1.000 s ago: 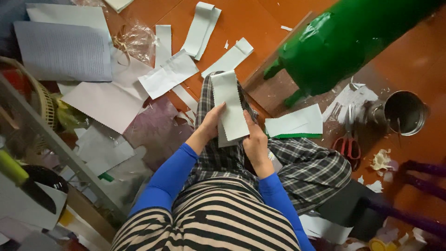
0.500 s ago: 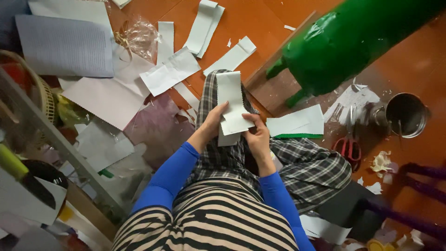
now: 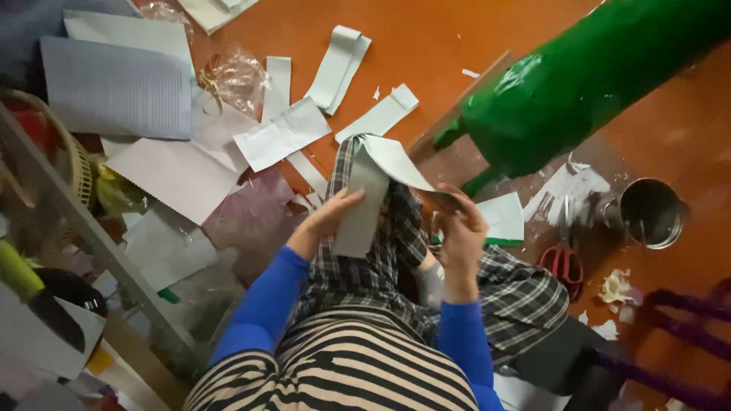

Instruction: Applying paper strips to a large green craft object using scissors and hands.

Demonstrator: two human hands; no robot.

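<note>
Folded white paper strip, draped over lap

The folded white paper strip, earlier held flat and upright between both hands above the lap, was opened into an arch. One end was kept pinched by the left hand; the other end was drawn outward and lower by the right hand. The hands were moved apart.

A single head-worn camera looks steeply down from close above the seated person's lap. The orange floor fills the frame beyond.
</note>
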